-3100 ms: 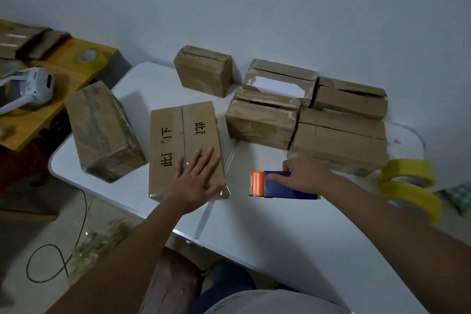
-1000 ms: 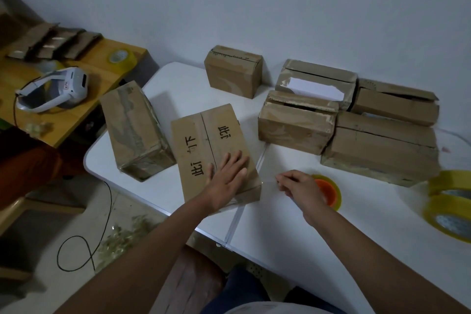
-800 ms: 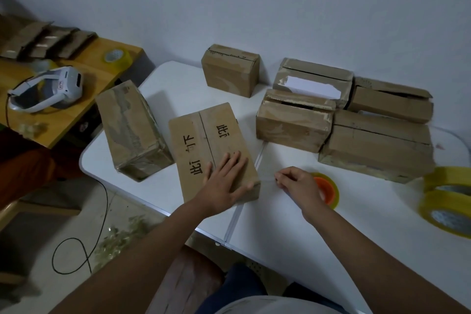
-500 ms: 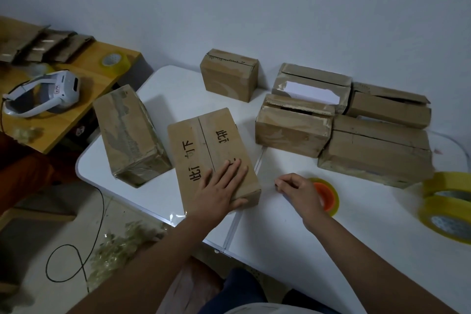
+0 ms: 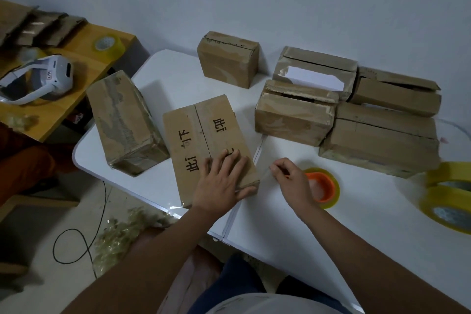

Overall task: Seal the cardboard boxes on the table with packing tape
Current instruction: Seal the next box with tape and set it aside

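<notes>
A flat brown cardboard box with black printed characters (image 5: 206,145) lies near the front edge of the white folding table (image 5: 331,232), the left hand (image 5: 221,186) on its near right corner. A taller tape-wrapped cardboard box (image 5: 125,122) stands just left of it. The right hand (image 5: 293,183) is to its right, before an orange-cored tape roll (image 5: 322,187). 5 cardboard boxes (image 5: 293,120) sit behind, along the wall
</notes>
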